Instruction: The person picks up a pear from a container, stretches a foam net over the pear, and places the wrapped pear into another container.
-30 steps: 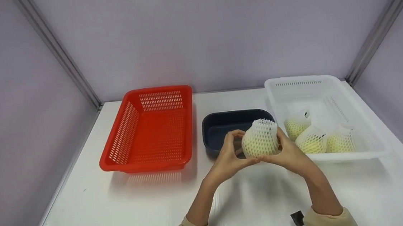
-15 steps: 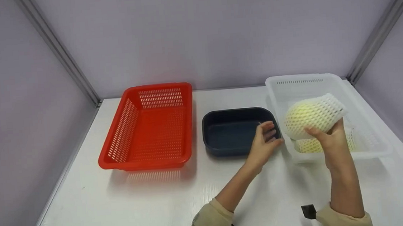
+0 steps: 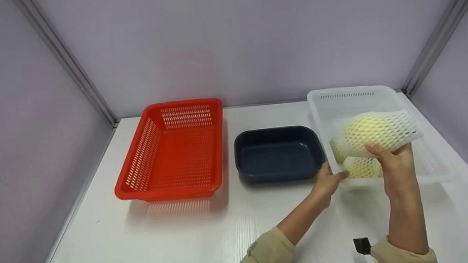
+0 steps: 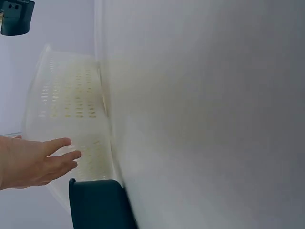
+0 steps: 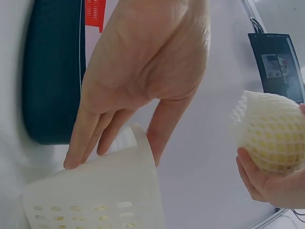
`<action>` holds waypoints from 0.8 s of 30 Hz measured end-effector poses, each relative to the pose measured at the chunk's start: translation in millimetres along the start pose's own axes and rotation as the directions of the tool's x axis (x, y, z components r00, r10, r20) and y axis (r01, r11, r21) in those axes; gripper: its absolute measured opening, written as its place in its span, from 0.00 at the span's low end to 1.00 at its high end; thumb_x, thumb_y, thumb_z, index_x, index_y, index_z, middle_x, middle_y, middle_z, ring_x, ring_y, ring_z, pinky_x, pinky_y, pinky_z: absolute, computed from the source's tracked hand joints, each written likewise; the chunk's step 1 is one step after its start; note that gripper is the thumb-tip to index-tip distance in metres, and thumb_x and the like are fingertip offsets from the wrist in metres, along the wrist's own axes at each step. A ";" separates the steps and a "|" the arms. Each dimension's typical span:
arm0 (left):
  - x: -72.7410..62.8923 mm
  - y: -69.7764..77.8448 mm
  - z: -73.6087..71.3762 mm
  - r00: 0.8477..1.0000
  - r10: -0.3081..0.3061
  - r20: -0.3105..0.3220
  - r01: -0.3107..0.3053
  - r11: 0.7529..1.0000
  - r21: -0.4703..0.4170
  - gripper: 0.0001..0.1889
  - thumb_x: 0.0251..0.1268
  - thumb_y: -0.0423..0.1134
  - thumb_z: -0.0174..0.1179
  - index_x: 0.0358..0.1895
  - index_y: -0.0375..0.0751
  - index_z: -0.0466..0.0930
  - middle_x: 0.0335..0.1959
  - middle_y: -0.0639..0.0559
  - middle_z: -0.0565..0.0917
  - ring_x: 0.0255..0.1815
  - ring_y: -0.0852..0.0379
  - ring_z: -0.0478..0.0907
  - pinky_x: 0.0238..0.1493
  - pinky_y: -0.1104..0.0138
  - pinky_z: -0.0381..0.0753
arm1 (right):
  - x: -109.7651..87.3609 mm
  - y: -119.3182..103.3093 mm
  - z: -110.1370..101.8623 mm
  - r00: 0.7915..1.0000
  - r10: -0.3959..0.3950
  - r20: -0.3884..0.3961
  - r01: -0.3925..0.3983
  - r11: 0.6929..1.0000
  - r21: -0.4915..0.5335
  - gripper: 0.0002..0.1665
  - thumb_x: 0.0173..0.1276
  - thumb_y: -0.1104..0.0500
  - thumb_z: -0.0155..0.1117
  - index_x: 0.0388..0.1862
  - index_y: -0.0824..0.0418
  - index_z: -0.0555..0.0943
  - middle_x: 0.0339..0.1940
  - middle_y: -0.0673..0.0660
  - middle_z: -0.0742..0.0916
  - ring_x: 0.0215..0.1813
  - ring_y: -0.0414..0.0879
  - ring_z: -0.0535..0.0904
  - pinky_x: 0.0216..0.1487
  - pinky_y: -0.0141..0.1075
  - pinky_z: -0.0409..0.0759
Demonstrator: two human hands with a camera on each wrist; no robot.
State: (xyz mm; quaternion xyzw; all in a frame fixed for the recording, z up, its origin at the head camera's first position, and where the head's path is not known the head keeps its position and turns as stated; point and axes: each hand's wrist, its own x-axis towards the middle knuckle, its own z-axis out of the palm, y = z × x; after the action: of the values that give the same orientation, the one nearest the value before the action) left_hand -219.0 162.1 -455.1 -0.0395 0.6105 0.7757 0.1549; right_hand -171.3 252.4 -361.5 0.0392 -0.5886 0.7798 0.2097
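Note:
A pale yellow fruit point(image 3: 373, 124) in a white foam net is held on its side above the white basket point(image 3: 430, 179) by my right hand point(image 3: 397, 164). The thumb lies on the near side; the other fingers are mostly hidden. My left hand point(image 3: 325, 185) grips the basket's near left corner, thumb over the rim. In the right wrist view, the left hand point(image 5: 147, 57) fills the top and straddles the basket wall point(image 5: 100, 186). The left wrist view shows the left hand point(image 4: 35, 162) before the basket's side point(image 4: 66, 124). More netted fruits point(image 3: 362, 166) lie inside, partly covered.
Left of the white basket stands a dark blue bin point(image 3: 280, 157), close to its side. Farther left is a red basket point(image 3: 186, 160) with slotted walls. Pale walls point(image 3: 252, 42) enclose the white table point(image 3: 151, 246) at the back and sides.
My left hand has let go of the fruit and moved right to the basket corner. The right hand has carried the fruit rightward over the white basket and tipped it sideways.

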 end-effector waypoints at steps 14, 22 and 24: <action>-2.9 -7.2 5.9 0.996 0.001 0.088 0.008 0.995 -0.097 0.24 0.58 0.25 0.58 0.59 0.34 0.67 0.57 0.37 0.72 0.55 0.41 0.71 0.54 0.46 0.66 | 6.6 -12.1 -17.6 0.989 -0.041 -0.140 0.046 0.998 0.031 0.29 0.55 0.76 0.59 0.55 0.62 0.65 0.46 0.57 0.76 0.50 0.46 0.70 0.58 0.34 0.57; 0.0 -6.6 -0.4 0.998 0.023 0.067 -0.016 0.995 -0.102 0.21 0.59 0.25 0.57 0.56 0.32 0.68 0.55 0.37 0.72 0.56 0.40 0.70 0.55 0.45 0.64 | 53.1 -33.6 -31.3 0.996 -0.064 -0.069 0.057 0.993 -0.102 0.36 0.56 0.71 0.64 0.60 0.59 0.59 0.51 0.57 0.73 0.52 0.45 0.69 0.56 0.32 0.60; 0.5 -6.4 -2.9 0.998 0.024 0.051 -0.019 0.995 -0.094 0.21 0.59 0.26 0.57 0.56 0.33 0.69 0.56 0.37 0.72 0.55 0.41 0.70 0.55 0.45 0.64 | 68.0 -37.0 -33.4 0.996 -0.045 -0.071 0.035 0.990 -0.139 0.37 0.55 0.71 0.66 0.60 0.58 0.58 0.51 0.56 0.73 0.51 0.44 0.70 0.53 0.30 0.63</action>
State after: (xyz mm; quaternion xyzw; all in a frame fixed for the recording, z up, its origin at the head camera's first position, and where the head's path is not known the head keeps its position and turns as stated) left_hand -218.0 160.7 -462.0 -0.0199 0.5697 0.8059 0.1602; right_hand -213.2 310.8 -317.4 0.0075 -0.6320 0.7337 0.2493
